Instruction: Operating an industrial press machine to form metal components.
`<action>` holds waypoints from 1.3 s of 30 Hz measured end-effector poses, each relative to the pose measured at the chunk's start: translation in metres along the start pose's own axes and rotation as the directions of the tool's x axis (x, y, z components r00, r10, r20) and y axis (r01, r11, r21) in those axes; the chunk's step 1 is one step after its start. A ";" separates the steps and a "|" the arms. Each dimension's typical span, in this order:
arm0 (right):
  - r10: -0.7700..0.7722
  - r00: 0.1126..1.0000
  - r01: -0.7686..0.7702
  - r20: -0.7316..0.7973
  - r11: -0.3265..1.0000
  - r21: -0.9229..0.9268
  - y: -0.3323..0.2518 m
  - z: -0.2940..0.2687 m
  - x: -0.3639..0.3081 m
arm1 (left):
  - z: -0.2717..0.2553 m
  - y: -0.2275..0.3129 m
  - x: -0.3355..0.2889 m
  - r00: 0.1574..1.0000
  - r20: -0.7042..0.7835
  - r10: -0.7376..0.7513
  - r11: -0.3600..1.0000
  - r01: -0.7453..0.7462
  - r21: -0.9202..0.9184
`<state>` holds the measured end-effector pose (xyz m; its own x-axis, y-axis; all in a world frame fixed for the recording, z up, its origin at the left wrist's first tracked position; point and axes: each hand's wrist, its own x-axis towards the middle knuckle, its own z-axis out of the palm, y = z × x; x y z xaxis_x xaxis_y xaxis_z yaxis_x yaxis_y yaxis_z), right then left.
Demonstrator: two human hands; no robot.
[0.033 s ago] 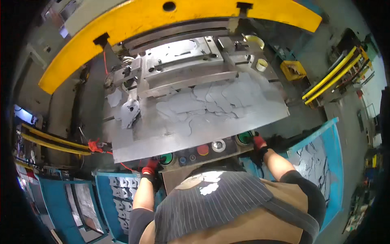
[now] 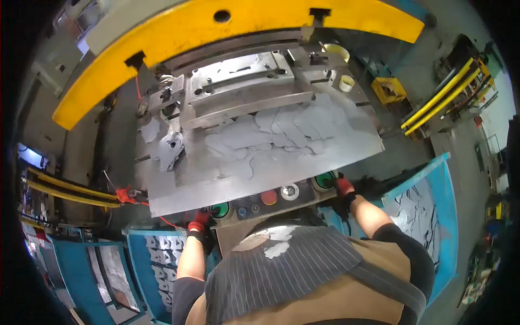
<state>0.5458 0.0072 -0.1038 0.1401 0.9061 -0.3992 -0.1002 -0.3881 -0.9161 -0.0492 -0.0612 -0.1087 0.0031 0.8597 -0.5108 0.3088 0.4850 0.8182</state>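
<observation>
Left hand [image 2: 199,222] and right hand [image 2: 343,188] each rest by a green button [image 2: 220,209]; grip unclear; press together, clear of the metal sheets [image 2: 281,132].

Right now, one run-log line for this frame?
left hand: at left green button | right hand: at right green button | cut blanks on press table

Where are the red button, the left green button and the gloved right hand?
red button [image 2: 269,197], head view, its cap.
left green button [image 2: 220,209], head view, its face.
right hand [image 2: 345,188], head view, glove back.
</observation>
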 end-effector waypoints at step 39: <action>-0.403 0.787 0.508 0.468 -0.008 -0.861 -0.280 0.083 0.102 | -0.032 0.027 -0.124 0.607 -0.794 0.025 0.885 -0.383 -0.265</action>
<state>0.5064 0.2223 0.1146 -0.3105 0.9478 0.0719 0.9202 0.3187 -0.2271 -0.0717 -0.1496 -0.0143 -0.7456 0.6615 -0.0801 0.0203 0.1428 0.9895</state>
